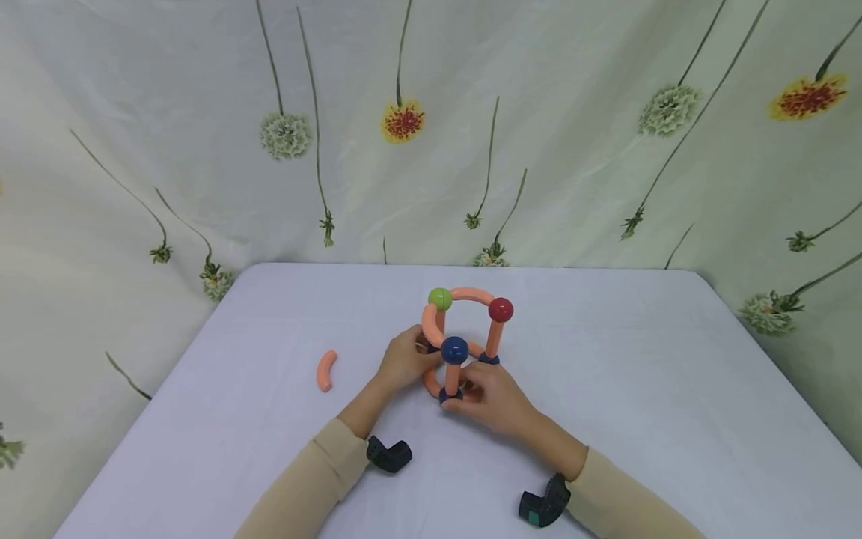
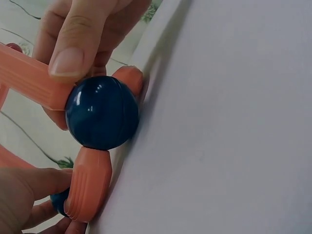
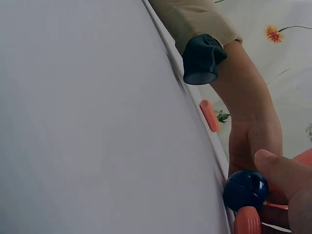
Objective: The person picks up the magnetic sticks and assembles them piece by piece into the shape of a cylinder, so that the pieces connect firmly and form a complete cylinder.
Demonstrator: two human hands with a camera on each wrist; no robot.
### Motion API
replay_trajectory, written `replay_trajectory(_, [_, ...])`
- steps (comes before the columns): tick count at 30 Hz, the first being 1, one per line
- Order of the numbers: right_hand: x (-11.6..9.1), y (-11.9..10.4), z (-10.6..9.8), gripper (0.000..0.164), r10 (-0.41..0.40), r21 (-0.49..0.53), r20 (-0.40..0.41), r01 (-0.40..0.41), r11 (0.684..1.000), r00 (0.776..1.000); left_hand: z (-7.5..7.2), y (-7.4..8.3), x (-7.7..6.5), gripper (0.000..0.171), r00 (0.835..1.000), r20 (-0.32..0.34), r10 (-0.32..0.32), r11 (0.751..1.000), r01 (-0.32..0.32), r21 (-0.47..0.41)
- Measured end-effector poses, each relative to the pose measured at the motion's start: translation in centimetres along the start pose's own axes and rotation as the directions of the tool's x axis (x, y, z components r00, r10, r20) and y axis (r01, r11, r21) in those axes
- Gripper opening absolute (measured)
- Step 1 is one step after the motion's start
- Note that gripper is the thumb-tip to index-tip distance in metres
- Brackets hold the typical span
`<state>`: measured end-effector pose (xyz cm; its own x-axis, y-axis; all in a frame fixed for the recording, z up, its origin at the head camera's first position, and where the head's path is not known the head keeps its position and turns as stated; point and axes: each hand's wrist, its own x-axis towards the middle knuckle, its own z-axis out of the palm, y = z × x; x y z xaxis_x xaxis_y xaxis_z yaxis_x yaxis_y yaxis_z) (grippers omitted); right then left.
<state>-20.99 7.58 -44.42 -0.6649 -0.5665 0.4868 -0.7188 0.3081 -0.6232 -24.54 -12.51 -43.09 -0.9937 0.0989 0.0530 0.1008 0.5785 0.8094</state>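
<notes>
A frame of orange magnetic building sticks and balls stands on the table, crossed by straight uprights and curved sticks. Its upper corners carry a green ball (image 1: pixel 440 299), a red ball (image 1: pixel 500 309) and a blue ball (image 1: pixel 454 349). My left hand (image 1: pixel 407 359) grips the frame's left lower corner, thumb on an orange stick (image 2: pixel 34 78) beside a lower blue ball (image 2: pixel 102 112). At the front corner, my right hand (image 1: pixel 494 395) pinches around another lower blue ball (image 3: pixel 245 190). A curved stick (image 2: pixel 90 183) joins these two lower balls. Part of the base is hidden by the hands.
One loose curved orange stick (image 1: pixel 326 370) lies on the white table (image 1: pixel 640 389) left of my left hand. Black wrist cameras (image 1: pixel 389 454) sit on both wrists. Behind the table's far edge hangs a flower-printed cloth (image 1: pixel 559 135).
</notes>
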Motion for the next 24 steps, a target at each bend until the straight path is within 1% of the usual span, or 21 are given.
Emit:
replay_trajectory(4, [0.1,-0.2,-1.2,0.031,0.086,0.038,0.065,-0.088,0.995,0.994,0.1,-0.1,0.1,0.036,1.0,-0.004,0.003,1.0,-0.003,0.001])
replay_trajectory(6, [0.0,-0.1,-1.9,0.034,0.117,0.03,0.081,-0.119,0.992,0.99,0.1,-0.1,0.1,0.036,1.0,-0.002,0.0,1.0,0.0,0.0])
replay_trajectory(8, [-0.1,0.1,-2.6,0.035,0.127,0.012,0.087,-0.129,0.992,0.988,0.1,-0.1,0.1,0.036,1.0,0.001,0.0,1.0,0.0,-0.001])
replay_trajectory(10, [-0.2,0.3,-3.3,0.033,0.147,-0.001,0.085,-0.147,0.989,0.985,0.0,-0.1,0.1,0.035,1.0,0.004,0.0,1.0,0.0,-0.001])
replay_trajectory(13, [-0.3,0.6,-4.4,0.028,0.191,0.029,0.088,-0.195,0.98,0.978,-0.1,-0.1,0.1,0.034,1.0,0.003,-0.003,1.0,0.003,0.0])
replay_trajectory(17, [-0.3,1.6,-5.9,0.019,0.263,0.088,0.079,-0.27,0.959,0.962,-0.1,0.1,0.1,0.033,1.0,0.004,0.001,1.0,-0.001,0.0])
replay_trajectory(19, [-0.3,2.2,-6.6,0.014,0.305,0.093,0.067,-0.31,0.946,0.95,-0.1,0.1,0.2,0.032,1.0,0.009,0.009,1.0,-0.009,-0.004])
replay_trajectory(22, [-0.2,3.1,-7.5,0.009,0.347,0.091,0.059,-0.351,0.932,0.936,-0.1,0.1,0.2,0.032,1.0,0.016,0.019,1.0,-0.019,-0.011])
replay_trajectory(24, [-0.1,3.6,-7.8,0.01,0.365,0.086,0.062,-0.37,0.925,0.929,-0.1,0.2,0.3,0.031,1.0,0.021,0.023,1.0,-0.022,-0.016])
